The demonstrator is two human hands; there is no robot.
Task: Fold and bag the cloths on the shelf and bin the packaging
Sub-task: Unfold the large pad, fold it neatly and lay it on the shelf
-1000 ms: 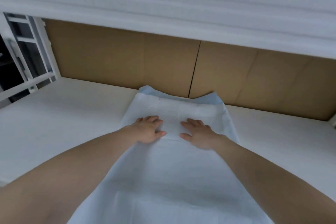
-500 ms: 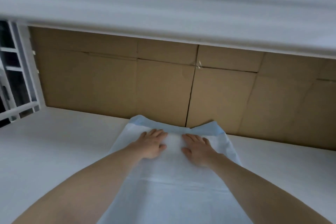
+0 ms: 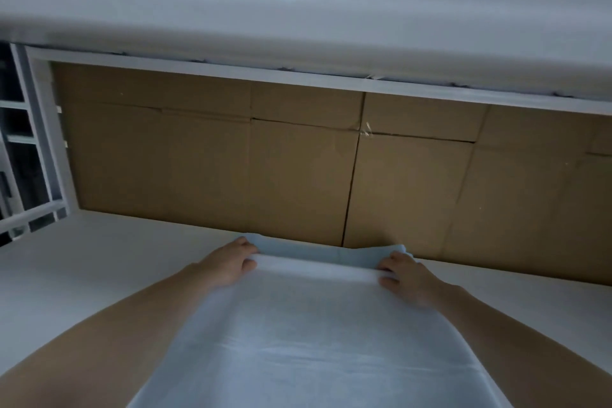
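A pale blue-white cloth (image 3: 314, 334) lies spread on the white shelf (image 3: 82, 275), running from the brown cardboard back wall toward me. My left hand (image 3: 228, 263) grips the cloth's far left corner, fingers curled over the edge. My right hand (image 3: 402, 272) grips the far right corner the same way. Between the hands the far edge is lifted into a fold, and a blue under-layer shows behind it.
Brown cardboard panels (image 3: 298, 175) close off the back of the shelf. An upper white shelf (image 3: 298, 10) hangs low overhead. White metal frame bars (image 3: 33, 159) stand at the left. Bare shelf surface lies on both sides of the cloth.
My hands have slid apart from the cloth's middle to its far corners and taken hold of them. The far edge is lifted off the shelf. The view has tilted upward.
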